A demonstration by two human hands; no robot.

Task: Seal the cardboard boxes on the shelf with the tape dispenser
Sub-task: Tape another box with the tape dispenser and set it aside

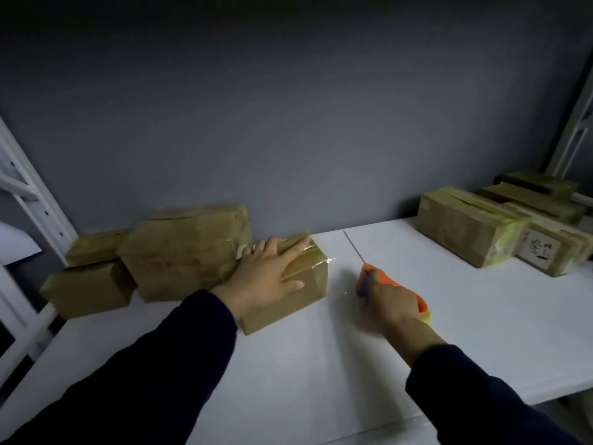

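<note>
From the head view, my left hand (268, 274) is lying flat on the small cardboard box (308, 284) in the middle of the shelf (321, 364). The fingers are spread and straight, pressing on the top and not closing round anything. A shiny strip of clear tape is running along the top of this box and is ending at its right upper edge, where it is catching the light.

My right hand (393, 305) is just beside the box, low over the shelf. Its fingers are wrapped round the orange tape dispenser (383, 279), whose front end is pointing away from me. The hand is a little blurred, so I cannot tell if tape is joining the dispenser to the box.

I am judging that the strip on this box is laid and that I am at the end of this step, smoothing the tape while the dispenser is coming free. The next move is calling for a check that the tape is stuck down over the edge, and then for choosing another box.

At the left, a bigger box (183, 252) is touching the small one, with two lower boxes (90, 290) beside it. Its top seam is looking partly open. At the right, well apart, a group of boxes (465, 229) with yellowish tape is standing.
</note>
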